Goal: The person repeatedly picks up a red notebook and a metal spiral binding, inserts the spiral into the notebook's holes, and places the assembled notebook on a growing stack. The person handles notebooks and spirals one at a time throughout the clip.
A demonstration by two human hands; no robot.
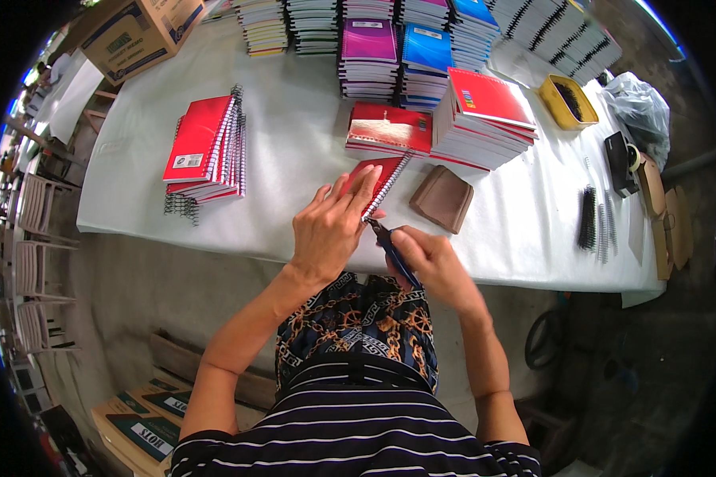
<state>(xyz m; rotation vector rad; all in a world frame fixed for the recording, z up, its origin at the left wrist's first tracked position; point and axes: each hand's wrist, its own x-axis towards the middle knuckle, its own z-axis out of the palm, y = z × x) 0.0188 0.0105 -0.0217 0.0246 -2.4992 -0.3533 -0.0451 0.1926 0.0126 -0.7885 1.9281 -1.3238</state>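
A red spiral notebook (387, 176) lies at the table's near edge, its white-looking coil binding running down its right side. My left hand (330, 230) grips it, with the fingers laid across the red cover and a fingertip showing by the coil's lower end. In my right hand (436, 262) is a pair of dark blue-handled pliers (398, 258), closed around the handles. The jaws meet the near end of the coil; whether they clamp the wire is too small to tell. Just right of the notebook sits a brown block-like piece (442, 199).
Red notebooks with coils (199, 143) are stacked at left. Ahead stand a low red pile (390, 127), a taller red-topped stack (485, 119) and purple (369, 40) and blue (426, 48) stacks. Rightward are a yellow tub (577, 126), loose coils (587, 219) and a tape dispenser (619, 163).
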